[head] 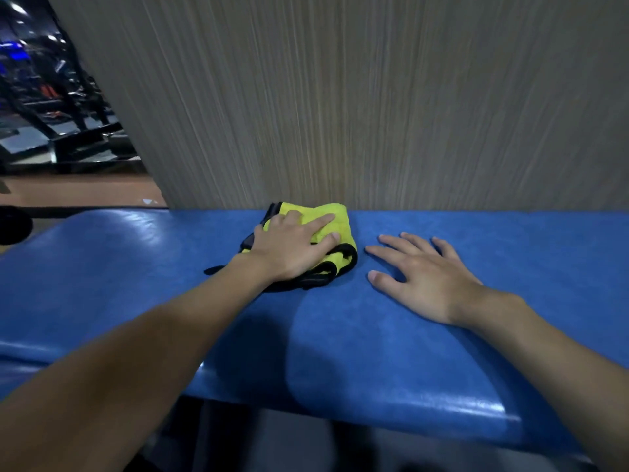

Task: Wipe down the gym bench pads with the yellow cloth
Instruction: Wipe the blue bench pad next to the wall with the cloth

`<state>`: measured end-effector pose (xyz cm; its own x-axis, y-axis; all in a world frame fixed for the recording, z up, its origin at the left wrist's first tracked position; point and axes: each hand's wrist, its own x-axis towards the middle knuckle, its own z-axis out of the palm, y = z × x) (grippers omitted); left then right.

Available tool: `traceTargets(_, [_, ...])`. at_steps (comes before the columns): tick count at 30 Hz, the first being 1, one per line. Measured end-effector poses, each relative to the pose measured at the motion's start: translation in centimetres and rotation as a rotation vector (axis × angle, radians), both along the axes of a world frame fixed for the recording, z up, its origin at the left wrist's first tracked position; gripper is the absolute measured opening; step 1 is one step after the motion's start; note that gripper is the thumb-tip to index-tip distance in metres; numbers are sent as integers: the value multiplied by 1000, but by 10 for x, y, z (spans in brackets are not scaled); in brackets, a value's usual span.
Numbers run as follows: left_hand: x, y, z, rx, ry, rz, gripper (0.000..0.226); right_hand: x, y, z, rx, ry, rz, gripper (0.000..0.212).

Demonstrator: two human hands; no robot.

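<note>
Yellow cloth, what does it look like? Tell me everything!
The yellow cloth looks soft, with black edging, crumpled into a bunch. It lies on the blue bench pad, near its far edge by the wall. The left hand presses on top of it; the right hand lies flat beside it, not touching.

one cloth [337, 213], one pad [136, 267], two hands [293, 248] [423, 278]
</note>
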<state>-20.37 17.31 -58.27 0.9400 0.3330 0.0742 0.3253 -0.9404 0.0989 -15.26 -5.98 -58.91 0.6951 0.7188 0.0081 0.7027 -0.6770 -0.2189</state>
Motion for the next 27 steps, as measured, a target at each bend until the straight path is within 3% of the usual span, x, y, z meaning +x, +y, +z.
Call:
traceTargets(6, [-74,-21,-1,8,11,-50,59,-2,0,2,-12,13,-22,59])
traceTargets(11, [-138,-39,-1,5,10,-70,81,6,16,20,22,4,-73,43])
traceTargets(14, [-161,-41,-4,26,-21,-84,77,7,30,19,17,-44,-73,50])
traceTargets(23, [-108,-20,-1,-50,67,-45,83,9,36,-2,-119,-27,-85,62])
traceTargets(27, [-63,-2,1,-46,42,-55,73,10,37,-4,-134,-49,-82,63])
